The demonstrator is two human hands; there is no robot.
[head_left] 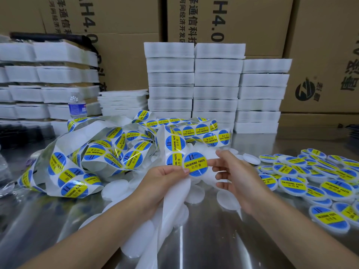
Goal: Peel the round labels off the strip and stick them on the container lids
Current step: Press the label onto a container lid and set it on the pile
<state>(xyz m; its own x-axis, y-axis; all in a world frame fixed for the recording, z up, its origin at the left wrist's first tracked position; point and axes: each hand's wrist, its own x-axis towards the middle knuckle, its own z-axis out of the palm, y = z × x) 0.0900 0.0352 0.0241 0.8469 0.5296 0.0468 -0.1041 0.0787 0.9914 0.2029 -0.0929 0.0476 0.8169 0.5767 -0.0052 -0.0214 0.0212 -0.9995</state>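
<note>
A long backing strip (93, 152) of round blue-and-yellow "Soldering Paste" labels lies tangled over the left and middle of the metal table. My left hand (163, 179) grips the strip's near end, its thumb against the edge of one round label (195, 165). That label lies on a white container lid (198, 152) held up by my right hand (231, 175), whose thumb and fingers pinch the lid's right edge. The empty backing (167, 220) hangs down below my left hand. Plain white lids (114, 189) lie under and around my hands.
Several labelled lids (318, 183) are piled at the right. Stacks of white foam packs (215, 84) and cardboard boxes (320, 55) stand behind, with more foam stacks at the left (48, 80). A water bottle (77, 105) stands at the back left. Bare metal table (242, 239) shows in front.
</note>
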